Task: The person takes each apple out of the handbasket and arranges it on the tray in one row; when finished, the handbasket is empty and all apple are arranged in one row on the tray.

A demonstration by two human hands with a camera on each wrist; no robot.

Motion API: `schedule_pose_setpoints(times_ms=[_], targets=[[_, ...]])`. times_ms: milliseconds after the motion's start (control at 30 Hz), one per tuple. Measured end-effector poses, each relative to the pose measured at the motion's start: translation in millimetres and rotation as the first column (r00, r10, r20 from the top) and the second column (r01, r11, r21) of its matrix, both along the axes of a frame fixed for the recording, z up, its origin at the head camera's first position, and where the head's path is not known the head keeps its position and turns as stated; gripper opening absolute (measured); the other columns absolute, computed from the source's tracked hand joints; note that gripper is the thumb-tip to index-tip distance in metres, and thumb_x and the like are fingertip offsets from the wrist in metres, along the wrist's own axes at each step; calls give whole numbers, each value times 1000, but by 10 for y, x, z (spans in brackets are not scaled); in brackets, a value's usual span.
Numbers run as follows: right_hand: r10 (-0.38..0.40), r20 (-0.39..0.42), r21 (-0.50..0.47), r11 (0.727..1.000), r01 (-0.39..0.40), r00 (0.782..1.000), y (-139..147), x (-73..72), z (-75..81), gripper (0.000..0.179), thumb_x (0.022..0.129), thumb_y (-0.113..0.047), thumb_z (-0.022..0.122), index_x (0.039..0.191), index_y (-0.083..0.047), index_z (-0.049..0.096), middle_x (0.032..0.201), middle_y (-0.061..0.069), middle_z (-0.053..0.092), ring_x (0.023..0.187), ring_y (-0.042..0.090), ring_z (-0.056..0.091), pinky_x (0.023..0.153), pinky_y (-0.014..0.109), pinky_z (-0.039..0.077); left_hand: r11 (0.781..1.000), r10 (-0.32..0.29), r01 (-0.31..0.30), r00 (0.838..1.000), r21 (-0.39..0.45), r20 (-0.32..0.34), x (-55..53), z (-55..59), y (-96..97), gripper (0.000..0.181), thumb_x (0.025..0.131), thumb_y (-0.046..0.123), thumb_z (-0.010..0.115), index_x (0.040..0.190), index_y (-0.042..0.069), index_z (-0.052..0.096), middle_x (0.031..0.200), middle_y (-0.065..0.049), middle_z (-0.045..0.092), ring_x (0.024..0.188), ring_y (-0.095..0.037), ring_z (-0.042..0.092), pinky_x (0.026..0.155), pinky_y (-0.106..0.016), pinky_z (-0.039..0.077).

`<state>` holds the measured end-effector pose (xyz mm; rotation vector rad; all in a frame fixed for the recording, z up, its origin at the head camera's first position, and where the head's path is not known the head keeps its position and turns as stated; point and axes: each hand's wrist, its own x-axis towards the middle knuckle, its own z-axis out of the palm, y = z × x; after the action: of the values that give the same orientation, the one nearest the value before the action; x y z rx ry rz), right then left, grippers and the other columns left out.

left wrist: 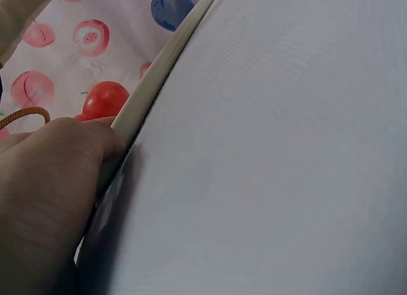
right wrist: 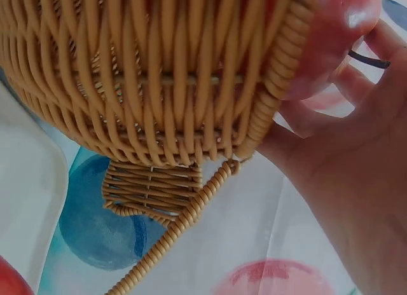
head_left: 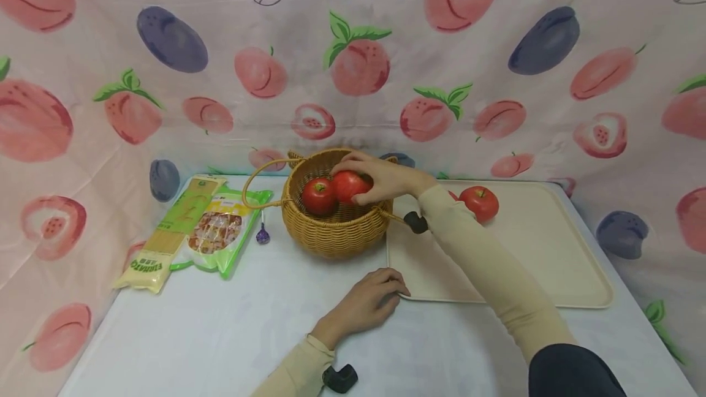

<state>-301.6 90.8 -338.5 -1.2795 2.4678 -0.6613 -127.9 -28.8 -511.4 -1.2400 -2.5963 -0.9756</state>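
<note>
My right hand [head_left: 383, 175] holds a red apple [head_left: 351, 186] at the mouth of a round wicker basket [head_left: 333, 241]. Another red apple [head_left: 318, 196] lies inside, against the held one. In the right wrist view, the fingers and thumb curve around the apple [right wrist: 331, 47] by the basket rim [right wrist: 280, 69], its dark stem showing. My left hand [head_left: 366, 300] rests on the table, fingers touching the near left corner of a cream tray [head_left: 540, 250]. The left wrist view has that hand [left wrist: 54, 174] against the tray rim [left wrist: 152, 79]; its fingertips are mostly hidden.
On the tray's far left sits a red apple [head_left: 480, 203], with another partly behind my right sleeve. Left of the basket lie a noodle packet [head_left: 171, 231] and a green-edged food bag [head_left: 220, 228]. A small purple charm [head_left: 263, 236] hangs by the basket's looped handle [head_left: 248, 185].
</note>
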Motion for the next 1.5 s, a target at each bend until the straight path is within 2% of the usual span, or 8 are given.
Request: schedule_pose_setpoints(times_ms=[133, 267, 367, 733, 933, 1167, 1333, 1500], targets=[[-44, -4, -49, 998, 44, 999, 65, 47, 35, 62, 80, -36, 65, 138, -37, 41, 145, -3, 30, 125, 21, 43, 96, 46, 45, 1000, -1, 1, 1000, 0, 0, 4, 1, -4, 22, 94, 16, 54, 110, 27, 64, 116, 10, 54, 115, -5, 50, 100, -26, 42], [-60, -20, -100, 993, 58, 998, 138, 78, 69, 64, 81, -36, 66, 139, -37, 40, 145, -1, 31, 128, 22, 40, 97, 48, 45, 1000, 5, -5, 1000, 0, -2, 10, 5, -5, 22, 94, 17, 54, 110, 27, 64, 116, 11, 54, 115, -5, 50, 100, -26, 43], [-74, -23, -134, 989, 70, 997, 205, 94, 85, 64, 81, -34, 67, 139, -35, 40, 144, -2, 32, 125, 21, 43, 97, 48, 45, 1000, 9, -9, 1000, -3, -4, 13, 12, -5, 21, 94, 17, 54, 110, 27, 64, 117, 11, 54, 116, -5, 50, 100, -27, 43], [-130, 55, -239, 961, 140, 990, 414, 167, 123, 59, 83, -31, 68, 134, -43, 40, 141, -9, 34, 118, 18, 47, 93, 47, 47, 1000, 3, -3, 1000, 3, -9, 9, 7, -3, 21, 94, 18, 54, 109, 27, 64, 116, 10, 54, 115, -5, 50, 100, -26, 43], [-207, 115, -252, 940, 230, 972, 549, 225, 165, 60, 83, -27, 70, 132, -45, 41, 137, -12, 38, 116, 16, 48, 93, 44, 48, 1000, -1, 1, 1000, 6, -16, 11, 8, 1, 21, 94, 17, 54, 109, 27, 64, 116, 10, 54, 115, -5, 50, 99, -26, 43], [-239, 96, -266, 929, 256, 966, 680, 428, 357, 63, 83, -18, 71, 138, -28, 41, 138, -2, 42, 117, 18, 47, 92, 42, 46, 1000, 1, -1, 1000, 3, -20, 8, -1, -1, 21, 94, 18, 54, 109, 27, 64, 117, 11, 54, 116, -5, 50, 100, -27, 43], [-287, 79, -249, 921, 298, 955, 845, 386, 266, 62, 84, -25, 71, 137, -35, 41, 138, -6, 41, 120, 17, 44, 93, 43, 45, 1000, 8, -8, 1000, 0, -25, 5, -13, -6, 21, 94, 18, 53, 109, 28, 64, 117, 11, 54, 116, -5, 50, 100, -27, 42], [-352, 67, -206, 911, 358, 934, 1048, 320, 147, 63, 83, -34, 70, 137, -42, 38, 141, -9, 38, 124, 19, 41, 95, 52, 45, 1000, 3, -3, 999, 3, -33, 2, -6, -2, 21, 94, 17, 53, 109, 27, 64, 116, 11, 54, 116, -5, 50, 100, -26, 42]])
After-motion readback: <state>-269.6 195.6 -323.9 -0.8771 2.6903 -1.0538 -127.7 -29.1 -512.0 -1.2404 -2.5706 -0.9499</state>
